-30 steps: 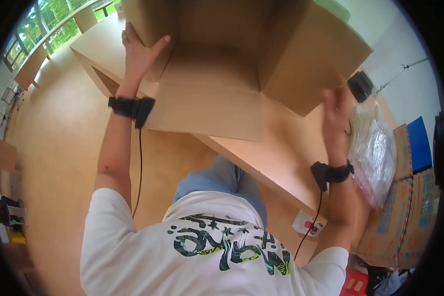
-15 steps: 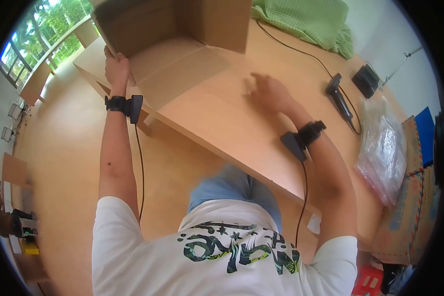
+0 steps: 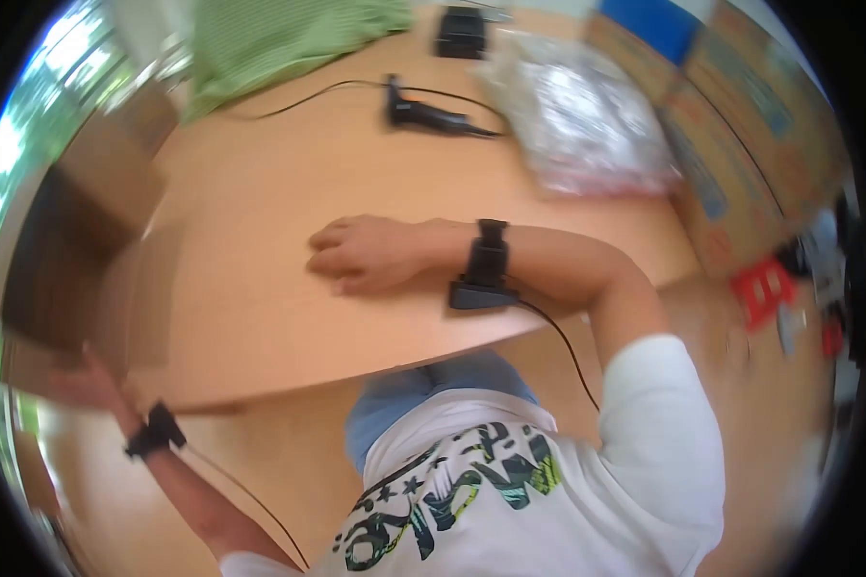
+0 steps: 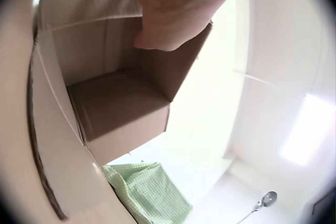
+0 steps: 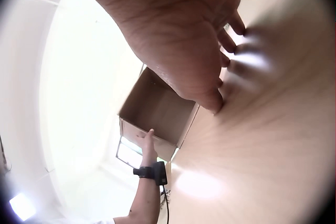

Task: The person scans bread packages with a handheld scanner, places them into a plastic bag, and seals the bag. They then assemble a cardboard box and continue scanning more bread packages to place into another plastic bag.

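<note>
An open cardboard box (image 3: 43,260) lies on its side at the table's left end, its opening towards the middle and one flap (image 3: 149,293) spread over the tabletop. My left hand (image 3: 91,380), blurred, holds the near side wall of the box. In the right wrist view that hand (image 5: 149,142) has its thumb over the wall's edge; the other fingers are mostly hidden. Over the middle of the table, my right hand (image 3: 366,252) holds nothing; its slightly bent fingertips rest on the surface in the right wrist view.
Behind my right hand lie a black handheld scanner (image 3: 433,117) with its cable, a green checked cloth (image 3: 279,43) and a black stand (image 3: 460,34). Clear plastic packaging (image 3: 592,115) and taped cardboard boxes (image 3: 731,163) stand at the right. The table's front edge (image 3: 375,370) is near my body.
The head view has turned right, so the box now appears at far left. My left hand stays with the box, while my right hand has left its flap and come down on the table.
</note>
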### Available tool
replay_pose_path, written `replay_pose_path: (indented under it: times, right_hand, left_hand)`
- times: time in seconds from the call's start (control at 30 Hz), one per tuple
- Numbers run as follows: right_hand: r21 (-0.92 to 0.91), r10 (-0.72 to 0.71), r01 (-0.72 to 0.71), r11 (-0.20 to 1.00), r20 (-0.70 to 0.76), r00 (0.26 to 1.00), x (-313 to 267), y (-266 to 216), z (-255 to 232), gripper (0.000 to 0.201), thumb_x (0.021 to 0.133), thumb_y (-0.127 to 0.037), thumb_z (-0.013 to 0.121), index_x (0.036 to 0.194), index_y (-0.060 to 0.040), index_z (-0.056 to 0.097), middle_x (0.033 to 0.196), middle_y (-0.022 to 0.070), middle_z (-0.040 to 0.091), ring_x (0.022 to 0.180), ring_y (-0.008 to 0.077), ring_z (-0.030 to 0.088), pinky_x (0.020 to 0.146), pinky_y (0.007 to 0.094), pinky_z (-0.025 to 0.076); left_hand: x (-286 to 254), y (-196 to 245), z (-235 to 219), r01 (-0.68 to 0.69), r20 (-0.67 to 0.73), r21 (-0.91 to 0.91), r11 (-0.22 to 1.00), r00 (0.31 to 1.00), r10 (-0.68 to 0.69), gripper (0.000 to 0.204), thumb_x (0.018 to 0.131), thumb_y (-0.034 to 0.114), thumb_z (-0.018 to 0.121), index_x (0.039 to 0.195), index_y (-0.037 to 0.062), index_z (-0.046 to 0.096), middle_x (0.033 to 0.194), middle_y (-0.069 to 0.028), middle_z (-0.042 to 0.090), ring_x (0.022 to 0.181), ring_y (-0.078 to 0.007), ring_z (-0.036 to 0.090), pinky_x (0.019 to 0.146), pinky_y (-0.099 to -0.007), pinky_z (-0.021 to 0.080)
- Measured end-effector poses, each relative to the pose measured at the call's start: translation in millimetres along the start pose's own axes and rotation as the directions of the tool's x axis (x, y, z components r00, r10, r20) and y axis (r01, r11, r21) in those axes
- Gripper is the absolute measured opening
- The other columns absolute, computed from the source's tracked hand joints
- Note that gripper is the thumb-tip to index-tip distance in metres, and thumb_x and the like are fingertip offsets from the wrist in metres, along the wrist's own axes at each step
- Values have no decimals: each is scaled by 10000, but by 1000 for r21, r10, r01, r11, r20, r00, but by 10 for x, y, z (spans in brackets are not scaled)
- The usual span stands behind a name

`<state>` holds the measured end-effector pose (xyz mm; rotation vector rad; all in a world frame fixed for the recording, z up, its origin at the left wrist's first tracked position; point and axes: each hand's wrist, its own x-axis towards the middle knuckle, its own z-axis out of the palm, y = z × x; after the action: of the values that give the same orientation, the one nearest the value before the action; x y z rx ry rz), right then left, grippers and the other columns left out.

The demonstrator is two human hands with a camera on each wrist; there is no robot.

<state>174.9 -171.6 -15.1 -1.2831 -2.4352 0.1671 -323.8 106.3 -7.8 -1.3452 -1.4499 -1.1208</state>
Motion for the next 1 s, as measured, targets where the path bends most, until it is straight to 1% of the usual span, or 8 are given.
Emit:
replay_pose_path:
  times: [0.1,0.3,0.33,0.43,0.5,0.57,0.77,1.0]
  right_hand:
    - [-6,41,-41,999,85,996,-237,-205,-217,442,879,-284,594,1255,-58,541,1310,224,482,1222,402,450,1009,458,389]
    - [171,332,-337,926,62,941,-992,-561,-797,396,869,-266,637,1209,-71,585,1246,144,565,1176,321,508,980,428,417]
    - [68,309,-302,951,-274,911,-1155,-527,-899,366,832,-238,678,1156,-76,621,1159,123,612,1098,294,555,947,405,439]
    - [-29,235,-525,851,-872,429,-1782,-124,-1410,305,793,-157,745,1070,-58,666,1074,87,676,1009,245,623,888,335,479]
    - [146,233,-575,805,-969,79,-2428,378,-1754,331,826,-231,729,1077,-27,658,1013,106,692,934,196,650,847,310,489]
    - [339,387,-688,642,-918,-92,-3028,693,-1896,422,873,-353,656,1122,-14,637,997,130,692,913,209,656,840,300,482]
    - [537,736,-754,378,-668,-106,-3606,788,-1763,662,900,-509,552,1238,60,552,1175,172,626,1083,222,574,968,311,400]
    - [798,892,-492,348,-443,-88,-3406,435,-1739,718,883,-532,590,1300,48,516,1257,128,578,1128,201,540,996,282,374]
  left_hand:
    - [314,776,-736,24,38,-385,922,999,-11,816,851,433,664,1408,-38,300,1416,-272,328,1301,-401,348,1075,-495,308]
    - [461,2321,-2000,-155,197,-844,514,801,565,600,897,199,608,1417,34,357,1441,-175,358,1358,-332,311,1122,-440,251]
    - [375,2528,-2078,-181,168,-888,422,728,665,602,895,190,611,1422,49,357,1460,-172,338,1355,-335,312,1133,-432,229]
    - [21,3230,-2172,2,105,-993,122,525,844,717,873,214,642,1464,62,265,1486,-141,299,1369,-323,302,1111,-430,272]
    - [-153,3721,-2455,397,184,-917,34,348,919,779,882,260,647,1486,63,196,1488,-149,282,1355,-328,327,1071,-439,332]
    - [-352,4242,-2644,680,210,-733,15,205,956,829,892,344,641,1494,58,148,1483,-177,273,1334,-330,356,1032,-453,375]
    - [-777,5521,-3011,966,306,-199,163,-97,947,933,859,576,596,1484,50,145,1465,-164,314,1317,-323,376,1027,-442,383]
    - [-1059,6129,-3141,933,166,357,-44,-17,986,656,903,382,625,1379,26,346,1343,-136,465,1205,-288,498,973,-472,468]
